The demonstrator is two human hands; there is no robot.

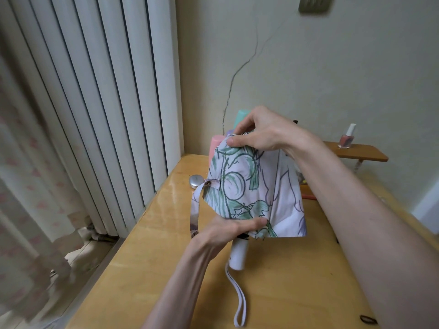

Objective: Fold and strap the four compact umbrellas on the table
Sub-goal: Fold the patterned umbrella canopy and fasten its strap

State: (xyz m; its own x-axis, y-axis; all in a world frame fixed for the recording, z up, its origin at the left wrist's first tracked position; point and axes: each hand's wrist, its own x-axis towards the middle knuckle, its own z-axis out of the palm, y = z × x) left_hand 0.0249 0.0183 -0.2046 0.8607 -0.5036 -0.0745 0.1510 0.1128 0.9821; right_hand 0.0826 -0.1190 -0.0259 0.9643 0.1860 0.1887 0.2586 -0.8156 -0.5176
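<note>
Rear wall (344, 67): pale cream plaster. A dark crack (238, 76) runs down it from the upper centre toward the table. A dull metallic plate (313, 4) is fixed at the top edge.

Left side: white vertical slats (107, 91) reach down to floor level. A sheer curtain (23, 186) with a faint pink pattern hangs in front of them, blurred.

A glossy yellow-wood table (154, 269) stands in the corner, close against the slats. A small brown wooden shelf (365, 151) stands out at the right.

Floor (88, 250): pale, partly visible. Light is soft and even.

- Home, likely a bedroom corner
- Floral curtain (28, 162) and white radiator (114, 91) by table (147, 269) left edge
- Nail polish bottle (346, 136) on small wooden shelf (363, 153)
- Cracked painted wall (308, 67)
</note>
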